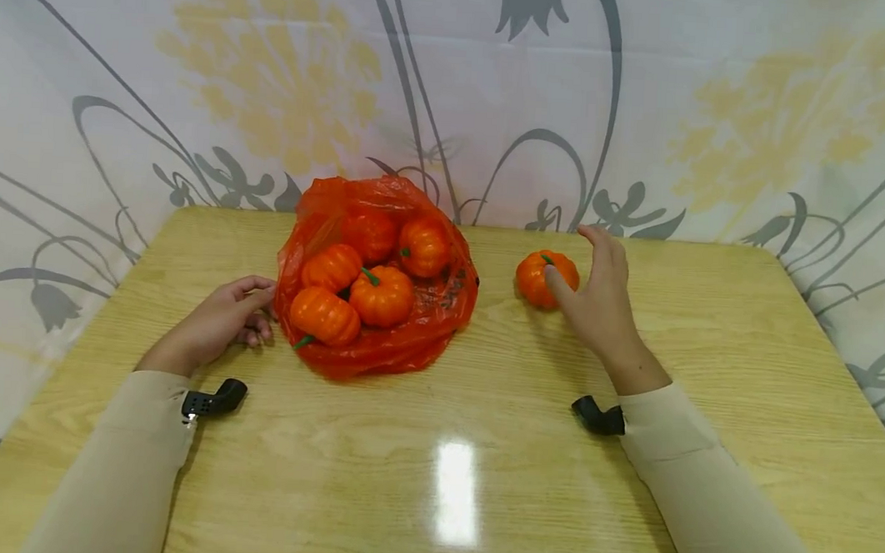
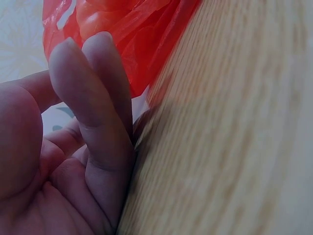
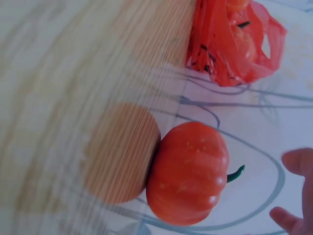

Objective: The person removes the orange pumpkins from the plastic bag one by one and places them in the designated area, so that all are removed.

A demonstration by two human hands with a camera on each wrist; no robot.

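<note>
An open red plastic bag [image 1: 439,335] lies on the table, holding several small orange pumpkins [image 1: 383,297] with green stems. At its left side is my left hand [image 1: 222,319], fingers loosely bent; in the left wrist view they are close to the bag [image 2: 142,44], and whether they touch it is unclear. A lone pumpkin [image 1: 536,281] sits on the table right of the bag. My right hand [image 1: 599,306] reaches beside it, thumb and fingers spread. The right wrist view shows that pumpkin [image 3: 188,174] apart from the fingertips [image 3: 296,161].
The light wooden table [image 1: 342,480] ends at a white patterned backdrop [image 1: 452,85] behind the bag. A black wrist device [image 1: 214,398] is on the left sleeve, and another black device [image 1: 600,417] on the right.
</note>
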